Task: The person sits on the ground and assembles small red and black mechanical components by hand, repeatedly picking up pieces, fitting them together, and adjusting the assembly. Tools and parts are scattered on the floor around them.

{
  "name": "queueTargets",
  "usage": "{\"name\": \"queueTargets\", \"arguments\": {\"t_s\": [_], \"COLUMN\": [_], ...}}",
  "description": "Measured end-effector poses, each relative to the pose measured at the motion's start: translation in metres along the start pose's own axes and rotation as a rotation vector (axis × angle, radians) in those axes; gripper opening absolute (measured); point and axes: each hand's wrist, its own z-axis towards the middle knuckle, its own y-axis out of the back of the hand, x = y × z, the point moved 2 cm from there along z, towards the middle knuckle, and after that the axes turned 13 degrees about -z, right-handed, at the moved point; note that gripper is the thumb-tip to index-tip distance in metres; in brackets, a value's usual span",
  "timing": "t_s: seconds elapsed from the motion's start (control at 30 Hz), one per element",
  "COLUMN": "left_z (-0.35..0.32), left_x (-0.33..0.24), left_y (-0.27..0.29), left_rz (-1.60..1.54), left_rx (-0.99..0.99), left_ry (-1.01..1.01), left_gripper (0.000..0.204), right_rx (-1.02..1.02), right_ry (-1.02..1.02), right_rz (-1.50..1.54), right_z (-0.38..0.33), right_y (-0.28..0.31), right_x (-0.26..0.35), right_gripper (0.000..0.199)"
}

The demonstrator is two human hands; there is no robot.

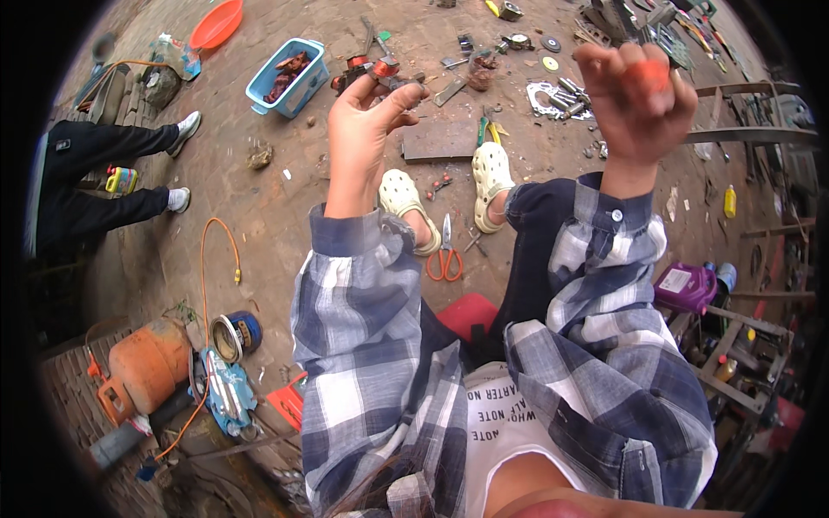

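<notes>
Fingers [393, 93] of the left hand [358, 129] pinched around a small red-and-metal part [380, 71], raised high over the knees, likely for a clear look. Right hand [635, 95] curled into a fist on something red [648, 76], mostly hidden, so impossible to identify. Down on the brick ground [268, 207]: orange-handled scissors [445, 255] between the pale clogs [490, 181], near enough to grab.

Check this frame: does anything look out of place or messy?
Yes. Metal parts and tools lie scattered over the brick ground, and orange-handled scissors lie loose between the person's feet, underfoot.
</notes>
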Motion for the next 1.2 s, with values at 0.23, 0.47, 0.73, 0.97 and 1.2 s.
{"name": "queueTargets", "arguments": {"t_s": [0.23,0.47,0.73,0.97,1.2], "left_z": [0.007,0.001,-0.005,-0.001,0.003], "left_x": [0.021,0.023,-0.004,-0.015,-0.017], "left_y": [0.005,0.007,0.011,0.021,0.036], "left_rz": [0.611,0.944,0.168,0.029,0.183], "left_rx": [-0.024,0.244,0.109,0.074,-0.114], "left_ry": [-0.134,-0.2,0.038,-0.14,-0.203], "left_gripper": [0.045,0.053,0.051,0.045,0.04], "right_rx": [0.411,-0.165,-0.577,0.189,0.839], "right_ry": [-0.055,0.171,0.063,-0.268,-0.577], "right_rz": [-0.369,0.112,-0.855,-2.158,-0.945], "right_z": [-0.004,0.018,0.012,0.0,-0.014], "right_y": [-0.046,-0.009,0.051,0.038,-0.023], "right_x": [-0.009,0.004,-0.002,-0.029,-0.043], "right_gripper": [0.026,0.036,0.028,0.038,0.029]}}
